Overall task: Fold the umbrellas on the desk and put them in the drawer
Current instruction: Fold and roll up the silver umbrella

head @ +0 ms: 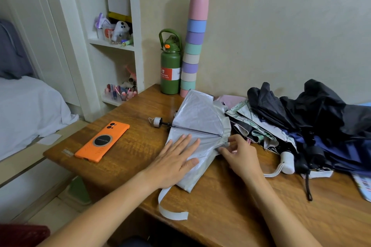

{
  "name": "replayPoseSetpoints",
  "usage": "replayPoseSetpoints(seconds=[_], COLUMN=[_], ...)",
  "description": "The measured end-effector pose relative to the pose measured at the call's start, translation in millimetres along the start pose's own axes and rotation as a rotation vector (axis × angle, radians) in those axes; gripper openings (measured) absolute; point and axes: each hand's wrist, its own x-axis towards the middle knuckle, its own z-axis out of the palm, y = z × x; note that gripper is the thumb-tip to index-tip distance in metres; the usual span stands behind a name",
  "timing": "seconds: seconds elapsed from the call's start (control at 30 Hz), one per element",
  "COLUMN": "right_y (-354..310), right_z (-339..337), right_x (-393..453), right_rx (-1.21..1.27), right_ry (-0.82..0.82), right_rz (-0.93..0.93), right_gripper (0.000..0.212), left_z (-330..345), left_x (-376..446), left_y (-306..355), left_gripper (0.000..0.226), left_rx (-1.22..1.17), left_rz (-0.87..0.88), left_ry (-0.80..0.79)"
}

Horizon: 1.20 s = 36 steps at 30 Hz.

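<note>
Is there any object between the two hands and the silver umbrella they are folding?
No. The left hand lies flat on the silver umbrella, pressing its canopy down. The right hand pinches the canopy edge near the rib tips. Nothing visible stands between either hand and the fabric. No drawer is in view.

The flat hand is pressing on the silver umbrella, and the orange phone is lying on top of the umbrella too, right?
Not quite. The head view shows the left hand pressing flat on the silver umbrella, but the orange phone is not on the umbrella. It lies on the bare desk, apart from the umbrella, on its left.
</note>
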Motion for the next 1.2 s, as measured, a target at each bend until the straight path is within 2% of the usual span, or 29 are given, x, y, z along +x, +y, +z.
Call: replayPoseSetpoints(seconds=[0.1,0.2,0.47,0.9,1.07,1.2], right_y=[2.7,2.0,4.1,6.4,-7.8,-31.0], right_z=[2.1,1.4,5.0,8.0,3.1,-1.0], right_x=[7.8,13.4,27.6,29.4,28.0,42.3], right_rx=[0.026,0.051,0.057,-0.016,0.150,0.088], right_ry=[-0.034,0.015,0.151,0.186,0.262,0.117], right_rz=[-0.009,-0.038,-0.015,-0.036,-0.113,-0.196], right_gripper=[0.011,0.017,0.017,0.011,0.037,0.043], left_z=[0.0,0.9,5.6,15.0,17.0,15.5], left_x=[1.4,4.1,10.8,5.8,8.6,7.9], left_y=[1.5,2.9,5.8,2.4,1.3,3.2], left_gripper=[0.068,0.069,0.066,0.067,0.070,0.071], left_rx=[0.011,0.021,0.056,0.130,0.151,0.153], left_rz=[-0.007,-0.016,-0.028,-0.032,-0.053,-0.060], left_ry=[0.007,0.020,0.058,0.051,0.009,-0.003])
